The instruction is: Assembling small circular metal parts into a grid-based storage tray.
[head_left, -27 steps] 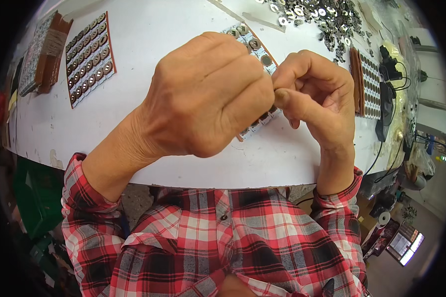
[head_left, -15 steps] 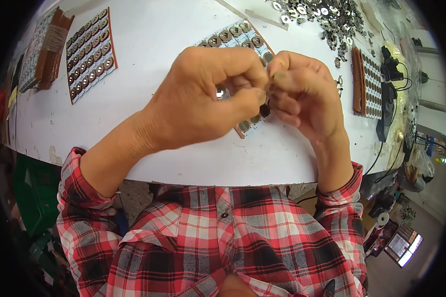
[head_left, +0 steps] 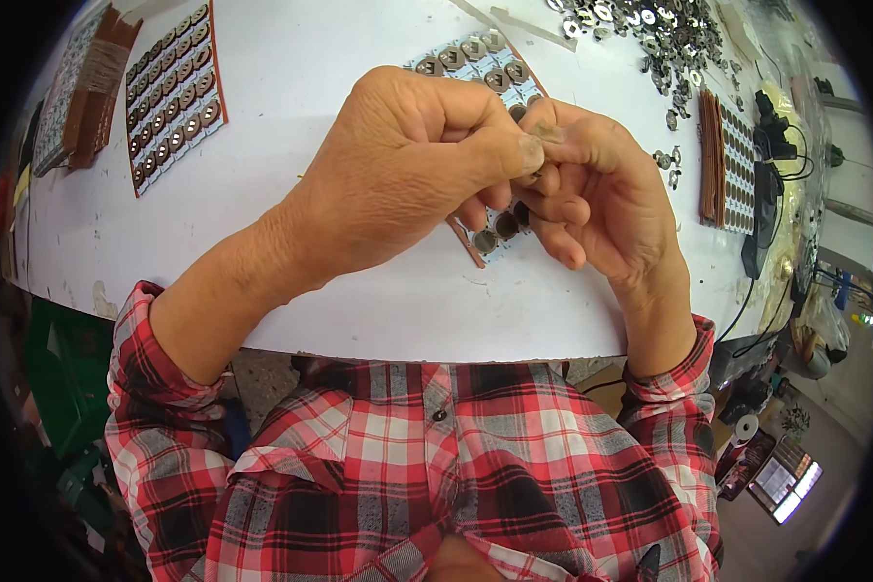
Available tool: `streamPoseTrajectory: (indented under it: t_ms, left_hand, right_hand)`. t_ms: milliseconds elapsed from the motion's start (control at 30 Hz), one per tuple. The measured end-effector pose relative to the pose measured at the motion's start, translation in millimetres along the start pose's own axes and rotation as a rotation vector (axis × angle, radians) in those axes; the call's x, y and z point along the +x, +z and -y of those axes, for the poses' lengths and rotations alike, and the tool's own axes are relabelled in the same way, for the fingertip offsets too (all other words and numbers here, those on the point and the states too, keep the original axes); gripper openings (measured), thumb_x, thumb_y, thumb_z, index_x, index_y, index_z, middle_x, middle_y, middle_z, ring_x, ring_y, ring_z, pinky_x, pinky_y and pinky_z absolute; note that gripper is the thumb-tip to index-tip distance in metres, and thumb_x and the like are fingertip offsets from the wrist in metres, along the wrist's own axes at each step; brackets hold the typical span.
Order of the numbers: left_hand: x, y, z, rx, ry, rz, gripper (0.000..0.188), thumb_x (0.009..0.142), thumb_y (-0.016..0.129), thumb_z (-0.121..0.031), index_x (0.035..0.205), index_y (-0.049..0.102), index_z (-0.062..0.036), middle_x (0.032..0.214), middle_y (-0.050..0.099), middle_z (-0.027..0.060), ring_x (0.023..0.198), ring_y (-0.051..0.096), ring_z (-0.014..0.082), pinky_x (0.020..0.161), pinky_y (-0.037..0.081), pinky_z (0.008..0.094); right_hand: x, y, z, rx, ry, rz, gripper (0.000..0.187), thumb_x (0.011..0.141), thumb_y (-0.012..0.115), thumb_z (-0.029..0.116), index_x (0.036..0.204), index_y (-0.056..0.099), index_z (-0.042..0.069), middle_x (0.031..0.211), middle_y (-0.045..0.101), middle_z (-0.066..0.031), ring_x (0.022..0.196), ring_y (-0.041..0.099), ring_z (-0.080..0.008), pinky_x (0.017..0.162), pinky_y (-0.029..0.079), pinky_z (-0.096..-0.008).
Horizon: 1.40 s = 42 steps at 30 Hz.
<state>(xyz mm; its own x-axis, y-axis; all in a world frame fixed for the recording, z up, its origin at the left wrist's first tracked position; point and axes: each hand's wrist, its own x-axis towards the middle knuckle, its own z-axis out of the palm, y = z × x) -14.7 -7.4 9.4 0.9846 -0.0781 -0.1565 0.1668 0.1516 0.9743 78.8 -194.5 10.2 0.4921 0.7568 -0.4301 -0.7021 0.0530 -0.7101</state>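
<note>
Light-blue panel (head_left: 475, 68): below the grip, partly covered
Left hand (head_left: 407, 165): fingertips pinched
Right hand (head_left: 616, 184): pinched, against left; anything between hidden, cannot tell
Metal pieces (head_left: 664, 53): beyond grip, rightward

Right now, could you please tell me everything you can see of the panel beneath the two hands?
The panel is a thin, flat sheet, pale blue on its face with reddish-brown edges, carrying rows of round, metallic-looking discs. Several upper discs show squarish centre marks; the lower ones look plain. It lies askew on the white table. The left hand and right hand hide its middle; whether either touches it cannot be told.
</note>
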Motion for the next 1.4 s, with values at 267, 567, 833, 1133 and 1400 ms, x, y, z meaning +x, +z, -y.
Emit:
streamPoseTrajectory:
  t_ms: [267,567,833,1133,1400]
  left_hand:
    - [3.6,-3.4,-0.3,-0.034,-0.046,0.004,0.024,0.099,0.066,-0.024,0.088,0.070,-0.0022,0.069,0.065,0.0026,0.061,0.059,0.0079,0.059,0.046,0.0211]
    - [1.7,-2.7,7.4,0.263,0.461,0.049,0.005,0.087,0.074,0.001,0.087,0.068,-0.0001,0.079,0.065,0.0014,0.068,0.057,0.0066,0.062,0.045,0.0220]
    - [-1.6,-11.5,-2.7,0.608,0.330,0.068,0.016,0.078,0.079,-0.001,0.088,0.066,-0.0018,0.087,0.068,0.0051,0.076,0.063,0.0142,0.067,0.049,0.0275]
    - [7.5,-49.3,-5.6,0.764,0.643,-0.010,0.015,0.079,0.073,-0.004,0.092,0.067,-0.0001,0.082,0.065,0.0117,0.075,0.064,0.0246,0.067,0.053,0.0371]
    - [13.4,-60.9,10.5,0.710,0.939,0.101,0.030,0.075,0.081,-0.016,0.095,0.067,0.0002,0.090,0.060,0.0117,0.090,0.059,0.0277,0.083,0.048,0.0417]
  right_hand:
    - [-4.2,5.0,6.5,-0.135,-0.029,-0.095,0.018,0.097,0.059,0.013,0.092,0.058,-0.004,0.070,0.057,-0.0053,0.043,0.042,-0.0038,0.031,0.044,-0.0216]
    - [-6.7,-9.1,9.5,0.067,-0.040,0.262,0.012,0.093,0.066,0.011,0.088,0.063,-0.001,0.063,0.054,-0.0025,0.042,0.040,-0.0051,0.034,0.037,-0.0214]
    - [-11.6,-0.2,11.0,-0.236,-0.180,0.031,0.012,0.092,0.069,0.004,0.099,0.067,-0.005,0.070,0.063,-0.0050,0.046,0.051,-0.0070,0.039,0.039,-0.0202]
    - [-9.2,-5.9,9.6,-0.720,-0.446,-0.051,0.014,0.095,0.071,0.001,0.107,0.071,-0.006,0.089,0.073,-0.0123,0.057,0.057,-0.0063,0.046,0.044,-0.0190]
    - [-2.2,2.5,-10.0,-0.960,-0.506,-0.103,0.019,0.093,0.076,0.003,0.110,0.073,-0.002,0.090,0.075,-0.0021,0.068,0.060,-0.0010,0.057,0.043,-0.0156]
